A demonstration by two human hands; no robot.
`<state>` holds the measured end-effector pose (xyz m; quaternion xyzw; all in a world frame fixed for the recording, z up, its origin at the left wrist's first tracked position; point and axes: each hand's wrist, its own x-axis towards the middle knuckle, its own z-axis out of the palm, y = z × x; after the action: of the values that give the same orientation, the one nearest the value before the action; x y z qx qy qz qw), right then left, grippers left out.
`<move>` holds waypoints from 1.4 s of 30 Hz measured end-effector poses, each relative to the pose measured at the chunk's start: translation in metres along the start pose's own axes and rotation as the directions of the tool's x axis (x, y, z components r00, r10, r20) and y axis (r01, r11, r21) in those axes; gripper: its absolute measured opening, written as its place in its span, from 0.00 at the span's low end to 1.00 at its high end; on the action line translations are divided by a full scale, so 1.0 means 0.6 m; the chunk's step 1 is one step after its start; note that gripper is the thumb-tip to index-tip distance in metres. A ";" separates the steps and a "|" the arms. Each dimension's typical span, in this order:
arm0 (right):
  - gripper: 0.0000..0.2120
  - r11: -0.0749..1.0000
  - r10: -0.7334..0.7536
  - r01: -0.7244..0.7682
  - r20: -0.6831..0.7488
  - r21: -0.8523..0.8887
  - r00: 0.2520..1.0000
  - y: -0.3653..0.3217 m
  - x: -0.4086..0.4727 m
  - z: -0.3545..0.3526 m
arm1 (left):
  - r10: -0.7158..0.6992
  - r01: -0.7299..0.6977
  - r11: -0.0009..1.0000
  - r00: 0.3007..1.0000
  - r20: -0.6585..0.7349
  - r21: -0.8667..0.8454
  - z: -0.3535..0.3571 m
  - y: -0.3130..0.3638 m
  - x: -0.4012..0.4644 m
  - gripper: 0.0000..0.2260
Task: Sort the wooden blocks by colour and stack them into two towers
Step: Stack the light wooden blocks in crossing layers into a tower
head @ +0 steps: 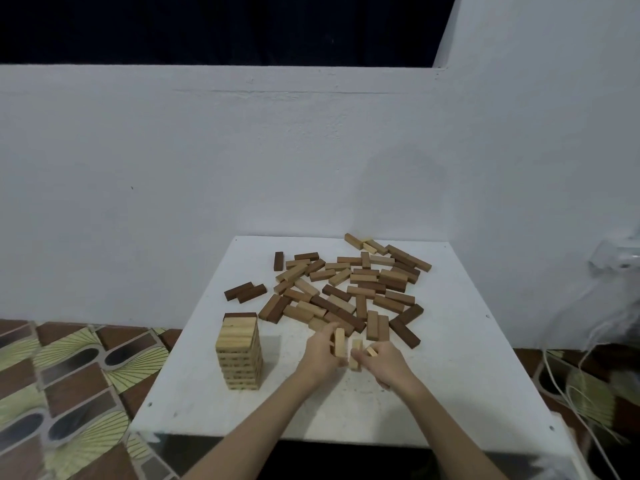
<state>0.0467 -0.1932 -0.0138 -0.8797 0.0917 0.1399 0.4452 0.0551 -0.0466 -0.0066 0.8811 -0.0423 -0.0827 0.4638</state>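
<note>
1. Head view: both forearms reach forward over the near edge of the desk [450,393], and the hands meet close together near its middle.
2. Left hand [320,353] has its fingers curled round a pale block [339,342] held upright, one end sticking up above the knuckles.
3. Right hand [384,363] grips two more pale blocks [356,353]: one stands nearly upright between thumb and fingers, and a second shows only as a short end just beside it.
4. Tower [239,351] of pale blocks stands on the desk left of the hands, well apart from them, with a dark layer on top.
5. Pile [349,289] of loose pale, mid-brown and dark blocks lies scattered flat behind the hands, reaching to the far edge.
6. Two dark blocks [245,292] lie side by side at the desk's left edge, apart from the pile.
7. Wall [242,150], white, rises behind the desk; patterned floor [69,393] shows at left.
</note>
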 end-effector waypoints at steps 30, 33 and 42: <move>0.07 0.992 0.085 -0.062 -0.225 0.107 0.971 0.020 -0.009 0.010 | 0.006 -0.071 0.879 0.990 0.138 0.472 0.003 -0.043 -0.011 0.34; 0.10 0.994 0.062 -0.040 -0.241 0.098 0.968 0.024 -0.007 0.013 | 0.006 -0.076 0.875 0.989 0.146 0.478 0.006 -0.041 -0.010 0.34; 0.05 0.986 0.086 -0.045 -0.261 0.159 0.962 0.023 -0.010 0.014 | -0.001 -0.055 0.912 0.991 0.137 0.407 0.007 -0.040 -0.009 0.34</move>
<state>0.0359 -0.1943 -0.0268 -0.8506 0.1900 0.0276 0.4895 0.0488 -0.0355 -0.0284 0.9505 -0.1019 -0.1245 0.2659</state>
